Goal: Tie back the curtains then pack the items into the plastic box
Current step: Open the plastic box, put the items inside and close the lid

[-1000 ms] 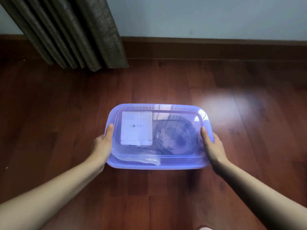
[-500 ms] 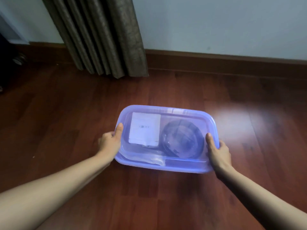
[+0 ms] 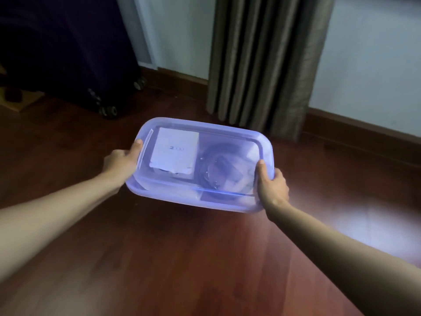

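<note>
Lidded plastic box (image 3: 193,198), white packet (image 3: 174,153) and coiled cable (image 3: 216,179) inside, hanging tilted over the wood floor (image 3: 182,258) in front of the curtain (image 3: 262,65). Gripped at the short ends by left hand (image 3: 120,160) and right hand (image 3: 273,185), thumbs over the rim. Best kept level, no rushing.

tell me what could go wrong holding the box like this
The left hand and right hand each grip only a short end of the plastic box, thumbs on top; a slip could drop it on the wooden floor. It looks tilted, so the white packet and coiled cable may slide.
</note>
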A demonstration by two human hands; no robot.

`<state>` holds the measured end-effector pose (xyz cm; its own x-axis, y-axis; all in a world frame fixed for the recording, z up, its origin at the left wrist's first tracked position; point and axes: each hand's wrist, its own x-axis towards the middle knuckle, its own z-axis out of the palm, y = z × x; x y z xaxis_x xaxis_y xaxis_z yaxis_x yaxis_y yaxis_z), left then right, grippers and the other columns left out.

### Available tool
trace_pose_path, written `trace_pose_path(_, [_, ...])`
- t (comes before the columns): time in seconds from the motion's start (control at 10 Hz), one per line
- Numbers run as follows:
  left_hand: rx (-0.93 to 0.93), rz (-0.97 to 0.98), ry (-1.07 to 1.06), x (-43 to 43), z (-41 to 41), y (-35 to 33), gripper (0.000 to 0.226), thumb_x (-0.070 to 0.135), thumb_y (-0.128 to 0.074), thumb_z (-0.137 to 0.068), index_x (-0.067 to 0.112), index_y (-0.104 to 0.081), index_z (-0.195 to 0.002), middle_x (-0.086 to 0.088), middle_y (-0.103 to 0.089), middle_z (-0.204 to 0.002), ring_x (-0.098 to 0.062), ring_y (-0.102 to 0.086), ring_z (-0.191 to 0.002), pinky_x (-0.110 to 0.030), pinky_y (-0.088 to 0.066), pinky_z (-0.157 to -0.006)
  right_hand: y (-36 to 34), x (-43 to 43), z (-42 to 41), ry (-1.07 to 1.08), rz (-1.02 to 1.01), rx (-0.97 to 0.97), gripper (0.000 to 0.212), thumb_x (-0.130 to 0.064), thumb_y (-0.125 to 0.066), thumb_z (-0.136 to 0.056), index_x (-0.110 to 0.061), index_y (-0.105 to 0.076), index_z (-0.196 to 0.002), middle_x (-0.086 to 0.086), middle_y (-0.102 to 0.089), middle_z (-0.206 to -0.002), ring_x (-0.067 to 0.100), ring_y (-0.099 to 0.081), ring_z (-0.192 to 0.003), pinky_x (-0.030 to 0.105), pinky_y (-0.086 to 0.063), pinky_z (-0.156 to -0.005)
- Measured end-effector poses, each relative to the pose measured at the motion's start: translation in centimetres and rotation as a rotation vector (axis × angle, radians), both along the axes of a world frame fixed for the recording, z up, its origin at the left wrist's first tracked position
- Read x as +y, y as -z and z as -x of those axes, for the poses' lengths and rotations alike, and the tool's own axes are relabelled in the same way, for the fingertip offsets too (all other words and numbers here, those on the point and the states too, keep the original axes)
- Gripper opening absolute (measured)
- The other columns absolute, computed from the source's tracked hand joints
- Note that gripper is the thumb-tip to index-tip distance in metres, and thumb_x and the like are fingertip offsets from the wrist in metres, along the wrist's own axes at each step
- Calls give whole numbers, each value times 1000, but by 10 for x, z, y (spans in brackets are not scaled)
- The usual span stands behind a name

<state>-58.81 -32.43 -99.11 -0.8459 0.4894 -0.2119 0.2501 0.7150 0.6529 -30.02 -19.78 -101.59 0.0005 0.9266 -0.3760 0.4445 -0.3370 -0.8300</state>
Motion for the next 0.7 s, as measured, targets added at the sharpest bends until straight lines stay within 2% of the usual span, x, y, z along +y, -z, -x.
trace_pose_path(0.1, [-33, 19, -62, -19, 49, -31, 66, 62, -37, -89, 3, -67, -85, -20, -65, -92, -34, -61, -82, -34, -44, -71, -30, -4, 60, -22, 53, -5, 44, -64, -46, -84, -27, -54, -106, 3, -59, -101, 31, -56, -99, 41, -45, -96])
trace_pose_path(0.2, [-51, 31, -90, -26, 79, -51, 67, 62, -36, -90, 1, -66, -91, -22, -64, -96, -32, -58, -82, -34, -42, -72, -51, -1, 94, -27, 45, 19, 50, -66, -49, -82, -24, -57, -108, 6, -63, -107, 32, -57, -102, 43, -45, -97])
trace_pose_path(0.3, [-59, 47, -155, -35, 116, -66, 70, 62, -35, -90, -1, -64, -99, -22, -62, -99, -33, -56, -82, -35, -42, -73, -69, 9, 140, -97, 50, 15, 54, -64, -48, -84, -22, -57, -116, 3, -61, -105, 30, -56, -101, 41, -44, -97])
trace_pose_path(0.4, [-53, 46, -187, -34, 134, -77, 71, 62, -36, -91, -3, -62, -103, -23, -61, -101, -33, -56, -85, -37, -43, -74, -79, 14, 168, -149, 45, 13, 52, -62, -47, -86, -21, -56, -116, 4, -60, -107, 30, -56, -103, 38, -43, -96])
trace_pose_path(0.5, [-55, 42, -212, -21, 156, -80, 75, 65, -36, -89, -3, -61, -107, -24, -62, -107, -39, -60, -96, -40, -48, -83, -77, 29, 198, -165, 67, 59, 54, -62, -52, -84, -20, -57, -118, 4, -61, -109, 31, -56, -109, 38, -43, -97])
trace_pose_path(0.6, [-53, 55, -240, -12, 192, -49, 87, 78, -34, -79, 2, -63, -108, -22, -64, -110, -40, -60, -101, -45, -49, -91, -71, 35, 210, -160, 103, 130, 57, -58, -62, -78, -18, -57, -118, 4, -62, -110, 29, -58, -108, 39, -45, -97])
trace_pose_path(0.7, [-74, 17, -273, 12, 222, -24, 90, 81, -32, -75, 5, -64, -111, -22, -63, -115, -40, -59, -104, -49, -48, -94, -47, 62, 232, -202, 102, 157, 62, -54, -71, -72, -18, -54, -120, 2, -60, -106, 27, -59, -105, 42, -48, -95])
